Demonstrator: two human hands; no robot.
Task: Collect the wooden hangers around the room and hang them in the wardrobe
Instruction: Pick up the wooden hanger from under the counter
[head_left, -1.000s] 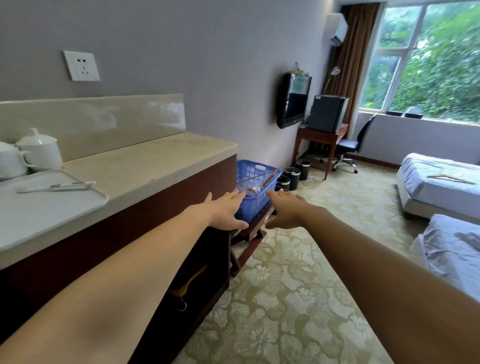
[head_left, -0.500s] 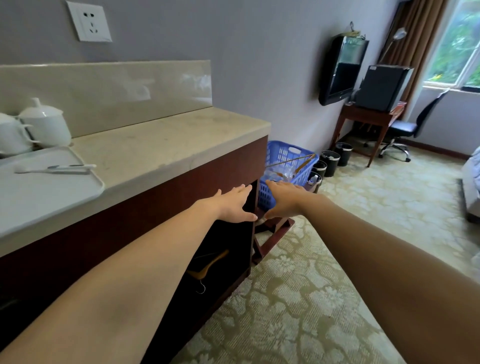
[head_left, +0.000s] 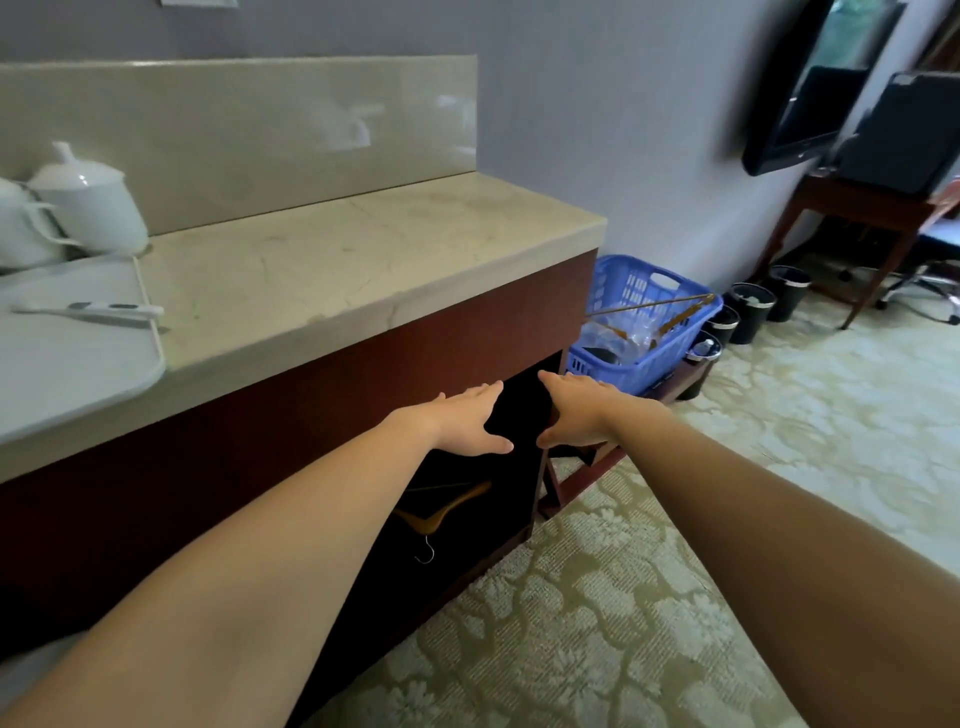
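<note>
Head view has the left hand (head_left: 467, 422) and right hand (head_left: 577, 411) stretched out side by side, palms down, fingers straight and thumbs turned toward each other, neither holding anything. They hang in front of the dark opening under the counter (head_left: 363, 260), near its right end; whether a fingertip touches the counter's wooden front cannot be told. Below the left hand, inside that opening, a wooden hanger (head_left: 462, 500) lies tilted with its metal hook pointing down toward the floor, clear of both hands. Just past the counter's right end, a blue basket (head_left: 667, 361) sits on a low wooden stand, and what looks like a second hanger (head_left: 649, 305) leans across its rim above some clear plastic. Beyond the basket, farther from the counter, a row of small black bins (head_left: 753, 306) lines the wall. On the counter's left end a white tray (head_left: 67, 358) carries a pale utensil, with lidded white cups (head_left: 91, 208) behind it. No wardrobe shows anywhere. The task looks to be at an early or middle stage: nothing is in hand, at least one hanger and probably two wait to be picked up, and hanging them is yet to come. The hanger under the counter seems the likeliest one to be picked up next.
</note>
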